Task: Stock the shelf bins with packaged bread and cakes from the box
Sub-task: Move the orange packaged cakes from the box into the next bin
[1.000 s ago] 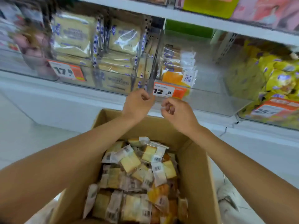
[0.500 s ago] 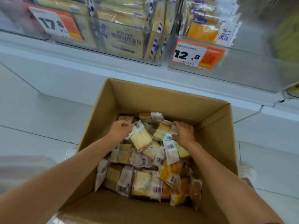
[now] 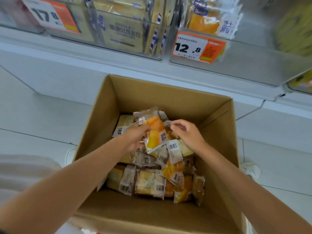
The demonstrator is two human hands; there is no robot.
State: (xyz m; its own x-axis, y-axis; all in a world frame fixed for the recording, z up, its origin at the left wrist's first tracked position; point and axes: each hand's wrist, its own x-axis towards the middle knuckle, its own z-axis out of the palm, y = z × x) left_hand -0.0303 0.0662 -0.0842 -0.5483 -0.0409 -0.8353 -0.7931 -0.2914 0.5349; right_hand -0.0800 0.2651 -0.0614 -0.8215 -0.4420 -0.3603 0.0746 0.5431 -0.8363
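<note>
A shop aisle: clear shelf bins point(image 3: 253, 65) of wrapped bread carry orange price tags point(image 3: 199, 46), with a stock box point(image 3: 152, 93) on the floor below.

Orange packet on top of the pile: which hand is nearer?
Left. The left hand grips the orange packet at its left edge; the right hand is just right of it, contact unclear.

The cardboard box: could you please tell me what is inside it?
Inside the cardboard box lies a loose pile of wrapped breads and cakes. The left hand holds an orange-yellow packet above them. Any lower layers and the floor beneath the pile are hidden.
</note>
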